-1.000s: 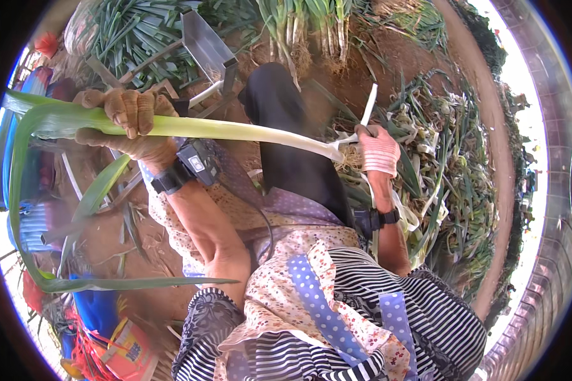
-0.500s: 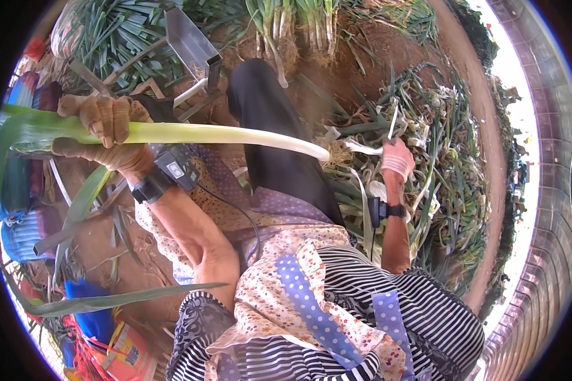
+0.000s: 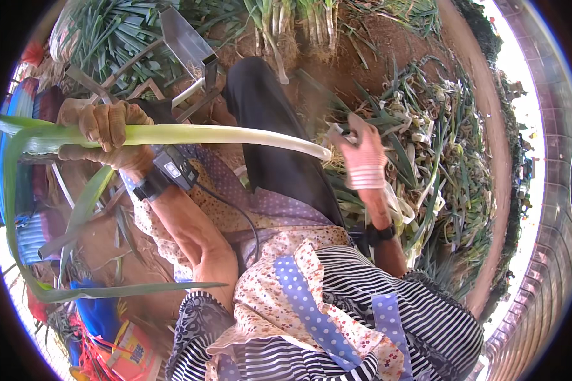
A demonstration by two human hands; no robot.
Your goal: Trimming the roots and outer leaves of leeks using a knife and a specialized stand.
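Where the leek [image 3: 229, 134] lies: crosswise over my black trouser leg [image 3: 279, 168], the white root end just right of that leg, the green part well to its left; one long leaf bends back toward me, its tip beside my left elbow.

Left hand [image 3: 105, 128]: one, in a brown glove; left of the leg; fingers wrapped round the leek's green part, holding it.

Right hand [image 3: 364, 155]: one, in a pale pink glove with a striped cuff; just right of the leg, next to the root end; thumb and fingers parted, slightly blurred; I cannot tell whether they touch the roots.

Wrist gear: black device [image 3: 175, 168] at my left wrist, left of the leg, a dark cable trailing from it; black band [image 3: 380, 236] at my right wrist, right of the leg.

Apron [image 3: 254, 305]: floral, with blue dotted trim, over striped clothing; on the near side of the leg.

Metal trough [image 3: 187, 41]: one, grey; left of the leg and a little beyond its knee.

Standing leeks [image 3: 302, 28]: bunched, pale stems ending in roots; beyond the knee of the leg, on brown soil.

Leaf pile [image 3: 111, 44]: green, dense; beyond the leg, to its left.

Trimmings heap [image 3: 451, 152]: large, tangled, green and whitish; right of the leg.

Orange packet [image 3: 136, 355]: one, with red strings beside it; left of the leg, on its near side.
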